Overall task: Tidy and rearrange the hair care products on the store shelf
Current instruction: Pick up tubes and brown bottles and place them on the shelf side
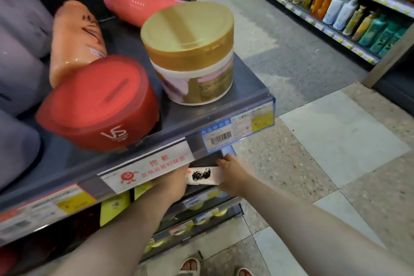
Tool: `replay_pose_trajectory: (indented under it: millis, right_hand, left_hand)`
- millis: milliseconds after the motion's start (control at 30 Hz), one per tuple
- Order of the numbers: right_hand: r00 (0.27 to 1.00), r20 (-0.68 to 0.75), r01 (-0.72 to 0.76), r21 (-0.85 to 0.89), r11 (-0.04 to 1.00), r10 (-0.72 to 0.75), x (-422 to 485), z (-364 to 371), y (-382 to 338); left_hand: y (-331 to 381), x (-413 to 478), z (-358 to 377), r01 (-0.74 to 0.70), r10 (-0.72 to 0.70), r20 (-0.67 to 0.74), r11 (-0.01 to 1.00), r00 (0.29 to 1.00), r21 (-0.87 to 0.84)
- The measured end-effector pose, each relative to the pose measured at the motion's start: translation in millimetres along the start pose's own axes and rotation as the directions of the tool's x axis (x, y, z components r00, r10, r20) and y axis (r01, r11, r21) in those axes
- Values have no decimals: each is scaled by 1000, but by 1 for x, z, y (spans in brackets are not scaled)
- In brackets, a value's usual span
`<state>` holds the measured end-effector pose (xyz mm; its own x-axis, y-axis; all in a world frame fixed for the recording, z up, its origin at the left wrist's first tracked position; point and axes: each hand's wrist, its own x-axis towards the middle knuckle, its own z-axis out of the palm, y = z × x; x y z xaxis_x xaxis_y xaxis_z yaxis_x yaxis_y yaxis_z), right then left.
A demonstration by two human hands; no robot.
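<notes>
I see the white box point(202, 176) with a black drawing on its face lying on its side under the front lip of the upper shelf point(246, 83), low and a little right of centre. Its long axis runs left to right, and the printed face is turned up toward me. The right hand point(233, 175) has its grip curled round the box's right end, thumb on the far edge. The left hand point(174, 182) meets the box's left end, but its fingers are hidden behind the price strip point(145, 167), so I cannot tell how that grip is set. That strip and the shelf lip hang directly over the box and cover its far edge. On the shelf above, a red jar point(100, 105) sits tilted at the near edge, with a gold-lidded jar point(190, 51) upright just right of it. Behind them an orange bottle point(76, 38) and a pink bottle point(139, 4) lie on their sides. Grey packs point(18, 56) crowd the left. Across the speckled floor point(313, 141), far right, a second rack of bottles point(347, 9) lines the aisle.
</notes>
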<state>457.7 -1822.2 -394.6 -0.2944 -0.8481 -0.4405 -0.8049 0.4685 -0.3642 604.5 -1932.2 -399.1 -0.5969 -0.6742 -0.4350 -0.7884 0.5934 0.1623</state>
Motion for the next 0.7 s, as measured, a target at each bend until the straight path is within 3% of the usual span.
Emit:
replay_pose_trajectory:
  millis: [100, 200, 267, 400, 600, 700]
  right_hand:
    - [1000, -24, -13, 72, 997, 15, -10, -9, 6]
    - [998, -69, 31, 272, 962, -13, -35, -27, 13]
    - [998, -60, 47, 470, 881, -22, -58, -43, 12]
    - [1000, -18, 13, 774, 633, 2, -98, -66, -6]
    - [994, 31, -65, 934, 353, 101, -139, -65, -47]
    - [996, 87, -95, 933, 346, 37, -158, -58, -68]
  left_hand:
    - [9, -16, -8, -20, 20, -20, 1000, 1000, -23]
    - [22, -44, -23, -62, 56, -111, 997, 992, -50]
    - [27, -66, -31, -91, 77, -148, 992, 986, -85]
    - [40, -119, -41, -13, -26, -107, 937, 994, -349]
    - [38, -190, -42, 64, -156, -106, 803, 982, -592]
    - [22, -226, -40, 67, -184, -116, 761, 976, -645]
